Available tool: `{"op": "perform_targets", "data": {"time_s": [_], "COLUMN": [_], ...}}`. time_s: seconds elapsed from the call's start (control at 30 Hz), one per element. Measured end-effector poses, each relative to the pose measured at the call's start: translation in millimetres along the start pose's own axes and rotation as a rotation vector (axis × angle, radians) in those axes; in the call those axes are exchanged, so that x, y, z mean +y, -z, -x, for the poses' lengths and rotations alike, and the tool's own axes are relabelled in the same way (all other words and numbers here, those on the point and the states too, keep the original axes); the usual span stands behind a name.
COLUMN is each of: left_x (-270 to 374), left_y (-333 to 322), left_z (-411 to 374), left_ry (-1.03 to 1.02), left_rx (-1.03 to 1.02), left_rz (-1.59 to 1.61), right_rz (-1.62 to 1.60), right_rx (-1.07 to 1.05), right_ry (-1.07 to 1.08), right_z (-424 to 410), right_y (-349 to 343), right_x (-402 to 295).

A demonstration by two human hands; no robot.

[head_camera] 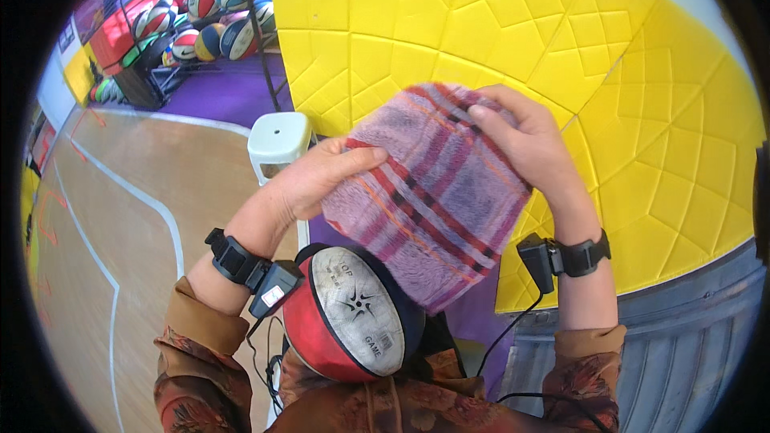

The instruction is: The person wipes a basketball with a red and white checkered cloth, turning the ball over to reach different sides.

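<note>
A fuzzy plaid cloth [421, 186] in pink, purple and dark red is held up between both hands. My left hand [325, 174] grips its left edge, thumb on top. My right hand [520, 126] pinches the upper right edge, with the thumb on the near side and the fingers partly hidden behind. Below the cloth, a basketball [358, 313] with white, red and dark blue panels rests at my lap. Scuffs and grime mark its white panel, which bears printed writing. The cloth's lower edge hangs over the ball's upper right side; I cannot tell whether they touch.
A pale plastic stool [280, 138] stands beyond my left hand. Yellow padded panels [469, 30] cover the wall ahead and right. At upper left, a dark metal rack [255, 24] holds several basketballs [237, 39]. Cables [511, 337] hang from the wrist devices [280, 288].
</note>
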State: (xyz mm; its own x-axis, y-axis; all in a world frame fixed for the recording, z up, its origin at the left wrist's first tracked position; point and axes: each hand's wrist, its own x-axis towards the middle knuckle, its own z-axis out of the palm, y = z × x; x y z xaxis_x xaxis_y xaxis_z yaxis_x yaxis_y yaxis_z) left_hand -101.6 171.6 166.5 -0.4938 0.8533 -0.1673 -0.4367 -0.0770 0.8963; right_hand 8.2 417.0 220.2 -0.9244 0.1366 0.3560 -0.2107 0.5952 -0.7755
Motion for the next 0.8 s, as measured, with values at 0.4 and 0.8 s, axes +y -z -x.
{"op": "perform_targets", "data": {"time_s": [0.4, 0.8], "left_x": [-14.2, 10.6], "left_y": [0.2, 65.1], "left_z": [2.3, -2.2], "left_ry": [0.101, -0.121], "left_rx": [0.073, 0.183], "left_rz": [0.221, -0.011], "right_rz": [-0.246, 0.034], "right_rx": [0.128, 0.028], "right_ry": [0.182, 0.129], "right_z": [16.6, 28.6], "right_y": [-133.3, -136.2], "right_x": [32.1, 81.5]}}
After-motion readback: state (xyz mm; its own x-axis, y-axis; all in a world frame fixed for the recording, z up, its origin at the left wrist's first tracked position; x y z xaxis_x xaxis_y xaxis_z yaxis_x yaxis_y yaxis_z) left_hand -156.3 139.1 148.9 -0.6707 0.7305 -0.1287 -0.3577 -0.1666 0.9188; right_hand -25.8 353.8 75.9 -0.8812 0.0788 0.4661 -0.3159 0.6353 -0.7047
